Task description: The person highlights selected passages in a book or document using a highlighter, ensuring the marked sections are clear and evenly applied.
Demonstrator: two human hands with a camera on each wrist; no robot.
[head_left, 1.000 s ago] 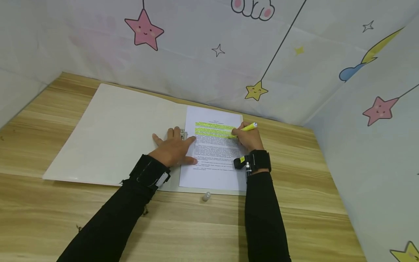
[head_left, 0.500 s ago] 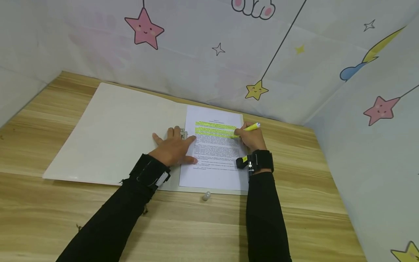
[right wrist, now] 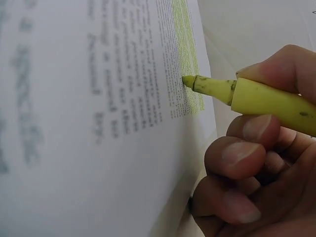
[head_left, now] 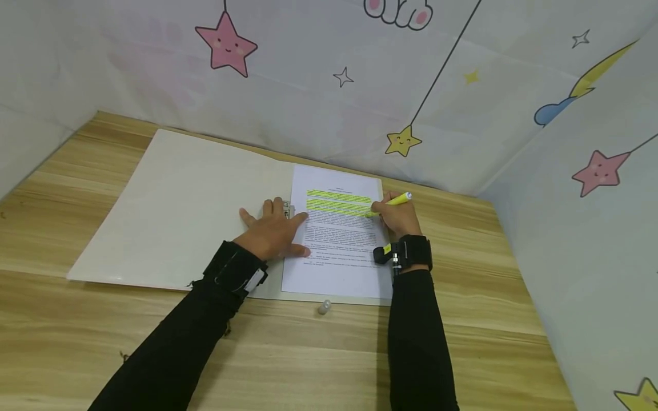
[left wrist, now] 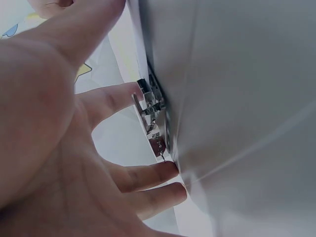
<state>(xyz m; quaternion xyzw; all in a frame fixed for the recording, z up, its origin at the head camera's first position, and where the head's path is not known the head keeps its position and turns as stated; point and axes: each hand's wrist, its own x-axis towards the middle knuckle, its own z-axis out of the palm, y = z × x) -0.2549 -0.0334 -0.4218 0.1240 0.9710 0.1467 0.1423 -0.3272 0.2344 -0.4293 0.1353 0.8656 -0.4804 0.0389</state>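
A printed sheet [head_left: 336, 279] lies on the right side of an open white folder [head_left: 169, 200], with several upper text lines marked yellow. My right hand [head_left: 401, 217] pinches a yellow highlighter [right wrist: 271, 101], its chisel tip right at the text by the lower edge of the marked band near the sheet's right side. My left hand [head_left: 269, 234] spreads its fingers over the folder's spine; thumb and forefinger rest on the sheet's left margin. Between its fingers shows a metal lever clip [left wrist: 153, 111], partly hidden by the hand in the head view.
A small grey translucent cap [head_left: 324, 307] lies on the wooden table [head_left: 308, 354] just in front of the folder. White walls with star drawings [head_left: 226, 45] close in the table at the back and right. Each wrist wears a black strap [head_left: 414, 252].
My right hand has moved slightly to the right with the highlighter, and the yellow marking along the lowest line reaches further right. The left hand stays in place.
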